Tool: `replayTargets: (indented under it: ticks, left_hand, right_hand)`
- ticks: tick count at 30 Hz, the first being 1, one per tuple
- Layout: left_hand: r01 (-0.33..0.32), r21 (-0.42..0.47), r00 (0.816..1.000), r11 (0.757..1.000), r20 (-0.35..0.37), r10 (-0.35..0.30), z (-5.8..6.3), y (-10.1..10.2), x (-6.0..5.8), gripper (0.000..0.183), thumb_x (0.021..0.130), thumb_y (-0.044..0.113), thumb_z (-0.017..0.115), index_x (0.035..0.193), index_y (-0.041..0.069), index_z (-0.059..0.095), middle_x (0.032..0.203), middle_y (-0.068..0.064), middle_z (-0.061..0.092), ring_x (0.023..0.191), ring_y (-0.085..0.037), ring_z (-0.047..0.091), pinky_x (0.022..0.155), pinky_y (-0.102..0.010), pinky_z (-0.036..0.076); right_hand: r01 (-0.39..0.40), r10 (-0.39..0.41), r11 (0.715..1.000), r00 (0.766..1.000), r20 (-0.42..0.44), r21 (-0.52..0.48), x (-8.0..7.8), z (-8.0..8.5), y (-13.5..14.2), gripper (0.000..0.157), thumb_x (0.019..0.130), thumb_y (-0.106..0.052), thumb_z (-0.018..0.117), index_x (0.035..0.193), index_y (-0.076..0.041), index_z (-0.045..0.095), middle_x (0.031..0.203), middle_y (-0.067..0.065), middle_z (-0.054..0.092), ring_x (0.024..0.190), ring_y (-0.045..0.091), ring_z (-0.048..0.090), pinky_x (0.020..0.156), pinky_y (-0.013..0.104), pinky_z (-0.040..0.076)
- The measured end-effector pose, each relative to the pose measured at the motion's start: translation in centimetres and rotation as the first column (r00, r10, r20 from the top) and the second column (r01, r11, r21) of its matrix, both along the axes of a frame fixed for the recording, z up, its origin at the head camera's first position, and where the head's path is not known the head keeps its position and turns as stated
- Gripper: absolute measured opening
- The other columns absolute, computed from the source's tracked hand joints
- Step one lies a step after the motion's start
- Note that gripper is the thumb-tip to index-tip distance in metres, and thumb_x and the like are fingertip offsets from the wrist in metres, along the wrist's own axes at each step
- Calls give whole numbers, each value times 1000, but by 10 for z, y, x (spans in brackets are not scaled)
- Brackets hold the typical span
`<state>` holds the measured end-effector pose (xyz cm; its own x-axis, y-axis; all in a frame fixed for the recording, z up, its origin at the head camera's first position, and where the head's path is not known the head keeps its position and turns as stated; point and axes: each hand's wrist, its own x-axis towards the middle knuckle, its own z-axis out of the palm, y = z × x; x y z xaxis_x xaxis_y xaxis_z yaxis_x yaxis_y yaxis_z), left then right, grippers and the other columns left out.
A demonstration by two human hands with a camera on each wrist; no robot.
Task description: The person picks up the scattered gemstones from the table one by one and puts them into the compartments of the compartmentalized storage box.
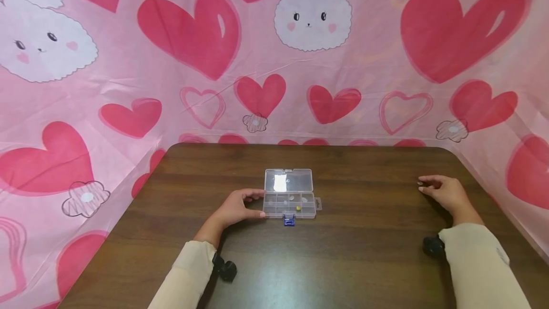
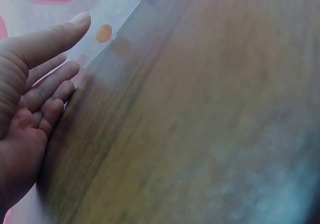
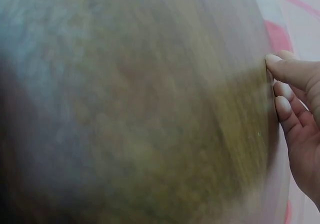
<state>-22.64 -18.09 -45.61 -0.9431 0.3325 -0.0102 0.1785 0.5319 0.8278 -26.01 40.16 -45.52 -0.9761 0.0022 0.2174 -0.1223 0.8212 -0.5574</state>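
Observation:
A clear plastic compartment box stands on the table with its lid raised at the back and a blue latch at the front. Inside it are a small yellow round piece and several pale pieces. My left hand holds the box's left end, thumb at the front corner and fingers behind. In the left wrist view, an orange-looking round piece shows at the box wall. Far to the right, my right hand pinches a small pale piece between thumb and forefinger; its kind is too small to tell.
The brown wooden table spreads around the box, its right edge close to my right hand. A pink heart-and-rabbit cloth hangs behind and along both sides. Black wrist devices sit at both sleeves.

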Motion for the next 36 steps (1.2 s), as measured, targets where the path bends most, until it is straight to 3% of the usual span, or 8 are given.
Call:
replayTargets:
  ticks: [16,22,31,36]
  left_hand:
    - [3,1,1000,1000,-3,-3,3,0,1,63,70,35,89,126,18,66,117,4,65,108,-19,55,99,-43,43]
    - [-3,-5,1000,1000,-8,3,3,0,2,63,70,36,89,126,18,66,117,4,65,108,-19,55,99,-43,43]
    - [5,2,1000,1000,-12,-5,3,1,1,62,70,35,89,126,17,67,116,4,65,107,-19,55,99,-43,43]
    - [0,4,1000,1000,3,0,3,1,2,62,70,35,89,126,18,66,116,4,65,107,-19,55,99,-43,43]
  right_hand:
    - [-41,36,995,998,58,87,-2,7,-3,20,88,-9,71,99,7,71,87,22,66,74,26,55,64,37,41]
    - [-35,33,995,999,34,88,-2,5,-6,15,88,-8,71,95,6,72,83,19,67,71,22,53,62,36,41]
    - [-43,44,998,999,-21,43,0,8,-11,15,87,-8,72,95,5,73,94,26,70,83,31,62,64,23,42]
    - [-29,29,999,999,-25,21,4,10,-16,18,89,-12,72,97,4,73,95,24,70,80,18,60,64,21,41]
